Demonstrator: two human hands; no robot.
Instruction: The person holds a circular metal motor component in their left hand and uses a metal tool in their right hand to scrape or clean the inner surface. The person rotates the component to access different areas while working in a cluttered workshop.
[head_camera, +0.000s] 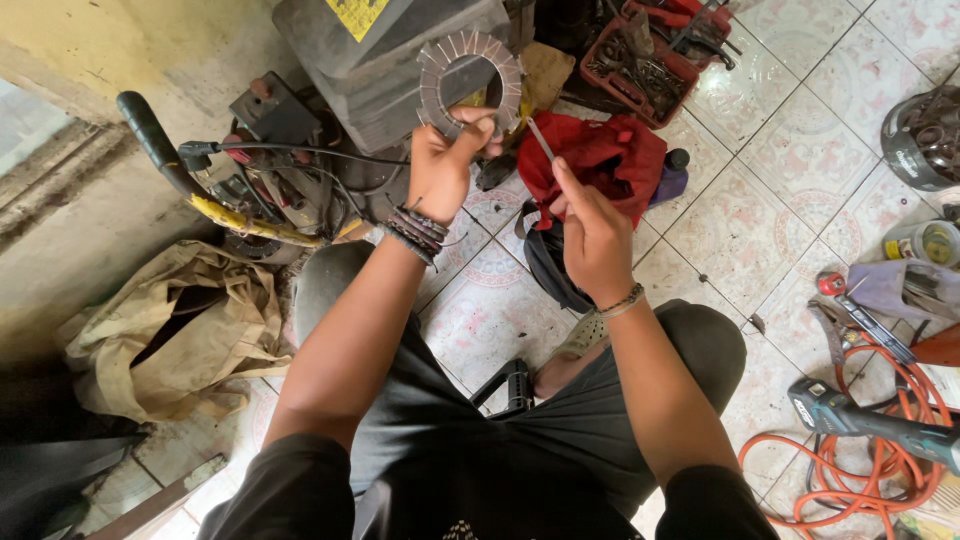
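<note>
Fingers of the right hand (594, 232) pinch a thin metal rod (541, 139) that slants up and away from them, its tip just short of the ring. Fingers of the left hand (440, 168) are closed round the lower edge of a grey slotted metal ring (470, 82), holding it upright just above the knuckles. The work in hand looks like picking or cleaning at the ring's slots with the rod; as I judge it, the next move calls for a steady left grip and a fine, aimed push of the rod tip into one narrow slot, since the two are still apart. Just beyond the right fingers lies a red cloth (600, 155) over a dark bag (551, 265), close enough to snag the rod. Beyond the left fingers sits a dark engine block (380, 75) with a black handlebar (152, 140) and cable (300, 150) off to their left. Farther out past the right fingers is a red tray of parts (645, 60), and well off to their right an orange hose (860, 460) coiled beside a power tool (850, 415).
</note>
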